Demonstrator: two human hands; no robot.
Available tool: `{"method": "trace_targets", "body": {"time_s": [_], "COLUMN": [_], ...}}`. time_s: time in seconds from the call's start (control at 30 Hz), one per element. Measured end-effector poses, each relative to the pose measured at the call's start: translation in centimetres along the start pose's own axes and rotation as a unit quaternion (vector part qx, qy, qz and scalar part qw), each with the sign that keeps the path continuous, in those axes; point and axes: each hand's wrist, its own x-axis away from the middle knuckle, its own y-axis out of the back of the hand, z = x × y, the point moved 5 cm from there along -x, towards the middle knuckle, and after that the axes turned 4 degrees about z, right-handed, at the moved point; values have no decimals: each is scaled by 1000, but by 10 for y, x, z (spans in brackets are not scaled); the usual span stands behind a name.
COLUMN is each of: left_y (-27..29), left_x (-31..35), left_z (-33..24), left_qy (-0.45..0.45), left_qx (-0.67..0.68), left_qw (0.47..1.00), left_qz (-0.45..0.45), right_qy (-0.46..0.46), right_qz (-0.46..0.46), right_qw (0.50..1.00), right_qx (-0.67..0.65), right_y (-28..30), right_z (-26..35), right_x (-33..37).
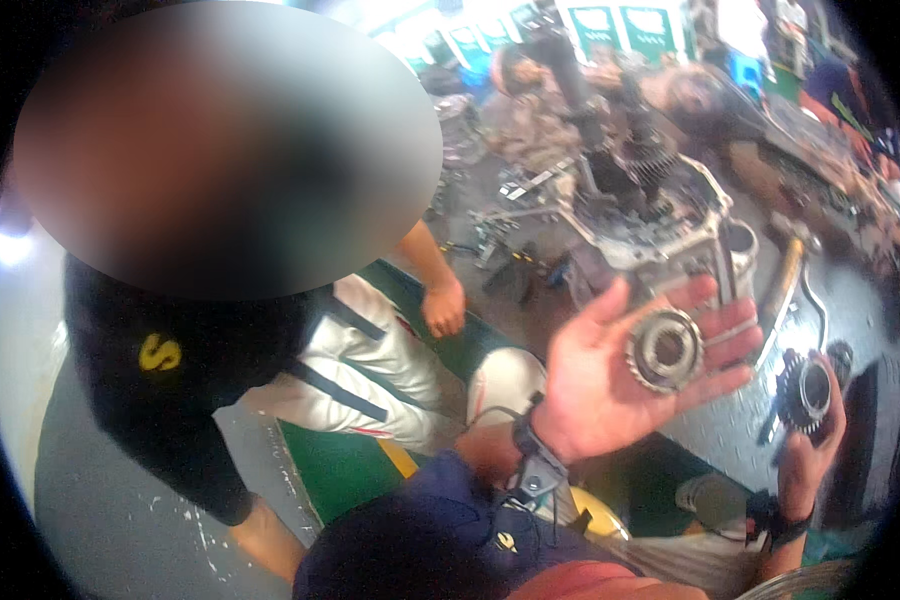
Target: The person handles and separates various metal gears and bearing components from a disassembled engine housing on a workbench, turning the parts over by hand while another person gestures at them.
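Note:
My left hand (615, 380) is palm up with its fingers stretched out, bearing a small metal gear ring (665, 350) that lies on the palm and finger bases. At the right, my right hand (815, 445) is closed round the side of a thicker dark gear (805, 392) with a wide bore. Beyond my left hand stands an open metal gearbox housing (625, 240). A dark shaft with a toothed gear (650, 165) rises upright out of it.
A co-worker in a black shirt (190, 370) is close on my left. A hammer (785, 285) lies on the metal bench (740, 430) beyond my hands. Loose tools (495, 235) lie left of the housing, and large greasy castings (540, 115) stand at the back.

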Motion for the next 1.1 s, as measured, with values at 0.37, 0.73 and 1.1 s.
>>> {"method": "trace_targets", "body": {"time_s": [0.37,0.73,1.1], "left_y": [15,45,60], "left_x": [-5,-9,-12], "left_z": [13,31,38], "left_qy": [36,49,56], "left_qx": [-5,32,27], "left_qw": [999,998,998], "left_qz": [2,-5,11], "right_qy": [10,15,2], "right_qz": [-6,-3,10], "right_qw": [1000,1000,999], "right_qx": [-11,-13,35], "right_y": [-1,3,5], "right_z": [-9,-15,-16], "right_x": [2,3,4]}}
